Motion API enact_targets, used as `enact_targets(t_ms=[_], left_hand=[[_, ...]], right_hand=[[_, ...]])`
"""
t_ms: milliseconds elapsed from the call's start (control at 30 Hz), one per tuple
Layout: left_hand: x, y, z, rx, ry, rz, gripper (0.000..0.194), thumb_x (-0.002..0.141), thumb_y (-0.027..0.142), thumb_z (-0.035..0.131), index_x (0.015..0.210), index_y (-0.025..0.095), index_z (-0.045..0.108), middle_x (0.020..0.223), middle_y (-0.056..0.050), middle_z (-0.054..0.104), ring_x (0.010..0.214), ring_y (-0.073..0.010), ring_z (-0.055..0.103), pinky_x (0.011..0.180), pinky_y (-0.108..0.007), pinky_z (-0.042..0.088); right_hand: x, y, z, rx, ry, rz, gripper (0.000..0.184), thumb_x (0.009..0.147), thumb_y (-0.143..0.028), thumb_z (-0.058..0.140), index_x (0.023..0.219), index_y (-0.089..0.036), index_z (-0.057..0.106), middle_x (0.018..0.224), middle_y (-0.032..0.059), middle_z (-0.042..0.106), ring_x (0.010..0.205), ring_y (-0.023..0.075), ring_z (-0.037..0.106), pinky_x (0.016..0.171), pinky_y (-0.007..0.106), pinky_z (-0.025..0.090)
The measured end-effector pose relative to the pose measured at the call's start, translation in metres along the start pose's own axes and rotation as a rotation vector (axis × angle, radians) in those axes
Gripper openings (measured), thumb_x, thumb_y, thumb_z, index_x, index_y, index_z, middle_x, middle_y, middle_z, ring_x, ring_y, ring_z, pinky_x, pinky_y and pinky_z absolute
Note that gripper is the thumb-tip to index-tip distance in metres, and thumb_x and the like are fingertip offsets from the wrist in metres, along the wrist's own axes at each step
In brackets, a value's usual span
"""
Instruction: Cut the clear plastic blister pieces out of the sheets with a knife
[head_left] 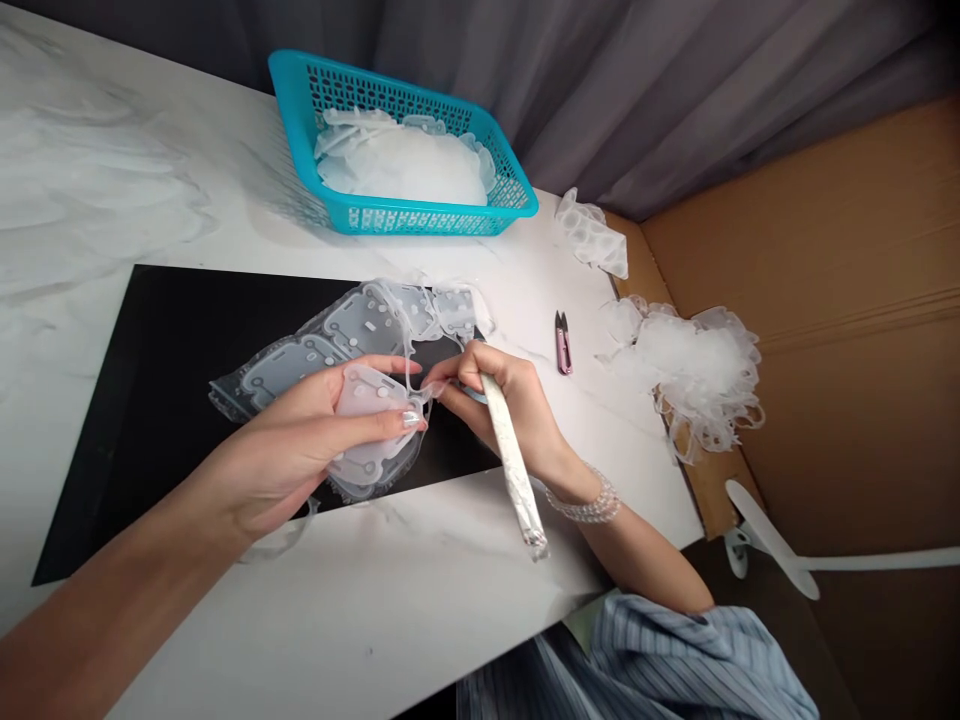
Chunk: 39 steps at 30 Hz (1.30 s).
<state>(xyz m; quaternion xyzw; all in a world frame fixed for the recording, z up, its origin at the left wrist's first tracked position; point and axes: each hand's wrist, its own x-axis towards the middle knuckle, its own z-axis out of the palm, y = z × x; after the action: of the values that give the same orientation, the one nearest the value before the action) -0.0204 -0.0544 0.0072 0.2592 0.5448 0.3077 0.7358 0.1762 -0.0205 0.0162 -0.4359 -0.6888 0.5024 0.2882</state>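
Note:
My left hand [300,440] grips a translucent molded sheet [375,310], thumb pressed on one of its flat pieces near the sheet's right edge. Small holes and slots mark each piece. Thin clear trim [433,390] stands off the edge there, and the fingertips of my right hand [510,400] pinch it. A slim tool with a white, tape-like wrapped handle [514,465] is also held in my right hand, its handle slanting down toward me. Its working end is hidden by my fingers. Part of the sheet rests on a black mat [172,370].
Behind the mat stands a turquoise basket [435,215] filled with translucent pieces [409,160]. Pink-handled thread snips [563,345] lie at the right. Beyond them are a heap of clear scraps [697,360] and a cardboard wall [825,280]. Many translucent sheets [90,180] spread across the left side.

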Motion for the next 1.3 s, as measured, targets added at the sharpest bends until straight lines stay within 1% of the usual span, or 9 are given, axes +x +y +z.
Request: enact_targets(t_ms=[200, 300, 400, 533, 667, 800, 1000, 1133, 1300], left_hand=[[0.002, 0.002, -0.001, 0.080, 0.000, 0.041, 0.067, 0.068, 0.031, 0.086, 0.130, 0.031, 0.061, 0.098, -0.002, 0.080, 0.092, -0.0178, 0.073, 0.073, -0.022, 0.052], [0.002, 0.002, -0.003, 0.104, 0.010, 0.047, 0.067, 0.073, 0.033, 0.083, 0.135, 0.033, 0.058, 0.101, -0.002, 0.080, 0.096, -0.0175, 0.073, 0.076, -0.022, 0.051], [0.004, 0.001, -0.006, 0.043, -0.020, 0.012, 0.071, 0.073, 0.034, 0.084, 0.138, 0.033, 0.056, 0.099, -0.003, 0.081, 0.094, -0.0181, 0.075, 0.074, -0.023, 0.053], [0.006, -0.001, -0.010, -0.049, -0.056, -0.063, 0.070, 0.070, 0.031, 0.086, 0.134, 0.034, 0.059, 0.092, 0.000, 0.079, 0.086, -0.0157, 0.075, 0.067, -0.020, 0.055], [0.004, 0.000, -0.012, -0.046, -0.123, -0.126, 0.053, 0.065, 0.029, 0.087, 0.115, 0.026, 0.069, 0.075, 0.001, 0.075, 0.071, -0.0156, 0.072, 0.055, -0.019, 0.051], [0.004, 0.001, -0.012, 0.039, -0.110, -0.144, 0.033, 0.062, 0.033, 0.089, 0.086, 0.019, 0.073, 0.076, -0.002, 0.076, 0.069, -0.0139, 0.069, 0.058, -0.019, 0.051], [0.005, 0.000, -0.012, 0.067, -0.198, -0.100, 0.024, 0.067, 0.033, 0.086, 0.082, 0.017, 0.076, 0.076, -0.004, 0.075, 0.070, -0.0145, 0.068, 0.061, -0.021, 0.051], [0.005, 0.001, -0.011, 0.078, -0.192, -0.066, 0.024, 0.068, 0.039, 0.085, 0.072, 0.017, 0.076, 0.069, -0.005, 0.072, 0.062, -0.0132, 0.063, 0.053, -0.020, 0.046], [0.007, 0.002, -0.012, 0.085, -0.253, -0.079, 0.025, 0.069, 0.038, 0.082, 0.060, 0.017, 0.072, 0.061, -0.002, 0.066, 0.054, -0.0101, 0.054, 0.047, -0.018, 0.039]], right_hand=[[0.000, -0.004, -0.005, 0.092, -0.199, 0.008, 0.031, 0.080, -0.011, 0.062, 0.078, -0.025, 0.034, 0.098, 0.0037, 0.073, 0.083, 0.0153, 0.063, 0.079, 0.032, 0.051], [-0.002, -0.005, -0.003, 0.168, -0.168, 0.044, 0.039, 0.084, -0.024, 0.071, 0.076, -0.025, 0.033, 0.094, 0.0040, 0.074, 0.085, 0.0175, 0.067, 0.078, 0.033, 0.054], [-0.003, -0.004, -0.001, 0.183, -0.118, 0.055, 0.043, 0.089, -0.036, 0.071, 0.073, -0.025, 0.032, 0.085, 0.0029, 0.073, 0.081, 0.0184, 0.070, 0.075, 0.033, 0.056], [-0.004, -0.003, -0.002, 0.081, -0.084, -0.045, 0.044, 0.090, -0.036, 0.070, 0.070, -0.025, 0.032, 0.087, 0.0031, 0.075, 0.077, 0.0169, 0.069, 0.074, 0.032, 0.055], [-0.005, -0.003, -0.004, -0.026, -0.041, -0.113, 0.042, 0.093, -0.034, 0.065, 0.069, -0.025, 0.032, 0.091, 0.0041, 0.076, 0.079, 0.0172, 0.068, 0.075, 0.033, 0.053], [-0.006, -0.007, -0.004, -0.041, -0.076, -0.091, 0.040, 0.091, -0.032, 0.066, 0.071, -0.025, 0.031, 0.091, 0.0035, 0.076, 0.077, 0.0160, 0.066, 0.073, 0.032, 0.052], [-0.002, -0.011, -0.005, -0.014, -0.153, -0.063, 0.039, 0.089, -0.027, 0.067, 0.074, -0.026, 0.031, 0.085, 0.0016, 0.071, 0.074, 0.0147, 0.061, 0.072, 0.031, 0.051], [0.000, -0.011, -0.004, -0.067, -0.179, -0.078, 0.037, 0.093, -0.029, 0.062, 0.074, -0.026, 0.031, 0.085, 0.0014, 0.068, 0.071, 0.0142, 0.057, 0.070, 0.031, 0.050], [-0.006, -0.006, -0.003, -0.256, -0.173, -0.290, 0.031, 0.098, -0.021, 0.052, 0.072, -0.025, 0.035, 0.088, 0.0026, 0.065, 0.077, 0.0155, 0.057, 0.075, 0.033, 0.050]])
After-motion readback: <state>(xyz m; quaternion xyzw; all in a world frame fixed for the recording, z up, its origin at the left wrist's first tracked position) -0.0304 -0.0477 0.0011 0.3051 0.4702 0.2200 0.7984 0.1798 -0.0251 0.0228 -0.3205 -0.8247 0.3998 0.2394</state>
